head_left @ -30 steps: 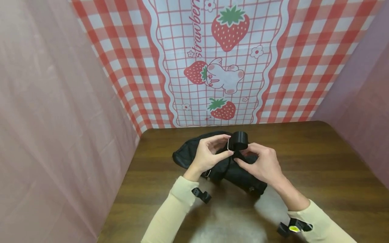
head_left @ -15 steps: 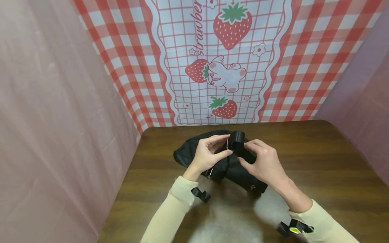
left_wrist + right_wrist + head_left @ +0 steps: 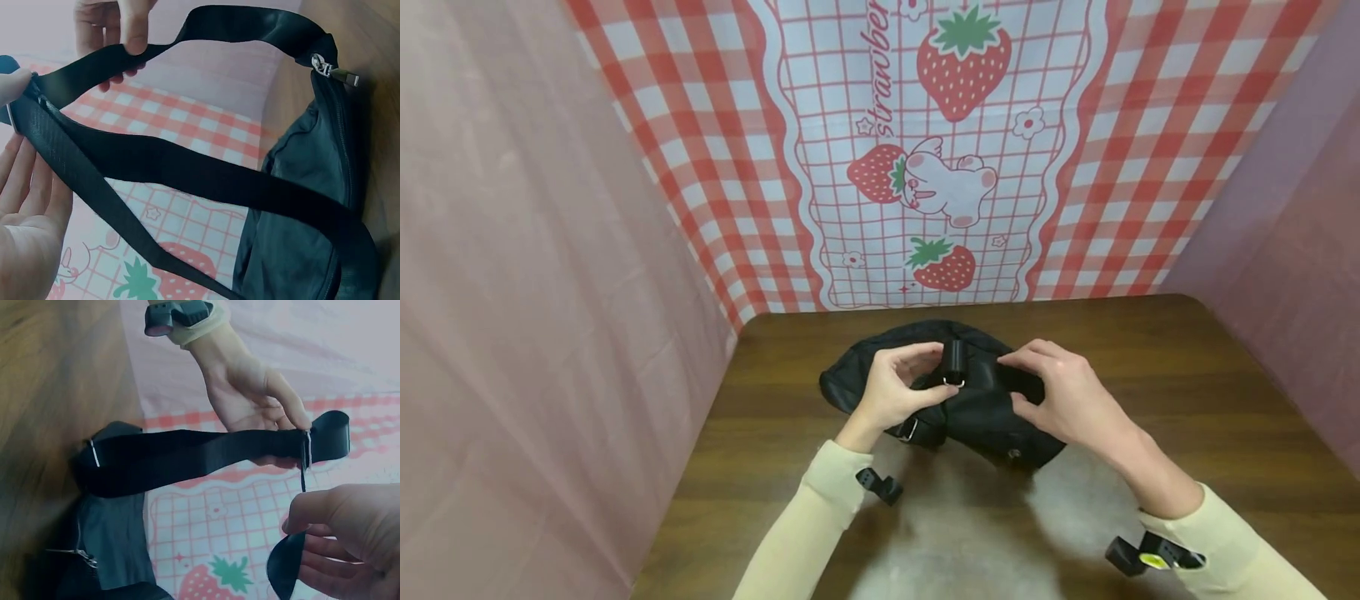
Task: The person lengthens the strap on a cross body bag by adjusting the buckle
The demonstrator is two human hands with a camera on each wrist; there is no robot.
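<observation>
Taking your head view as the dial, the black waist bag (image 3: 985, 408) lies on the wood-grain table (image 3: 760, 467) between 4 and 5 o'clock of centre, its tapered end toward 9 o'clock. Your left hand (image 3: 891, 392), at the bag's 9 o'clock, pinches the metal strap slider (image 3: 953, 383) between thumb and fingers; a short loop of the black webbing strap (image 3: 156, 156) stands out from that slider. Your right hand (image 3: 1071, 400), at the bag's 3 o'clock, grips another stretch of the strap between thumb and curled fingers, well apart from the slider. In the left wrist view, the strap leaves your right hand toward 3 o'clock and meets the bag beside a zipper puller (image 3: 344, 76). A strawberry-print cloth (image 3: 955, 167) hangs at 12 o'clock; a pink curtain (image 3: 550, 292) hangs at 9 o'clock.
</observation>
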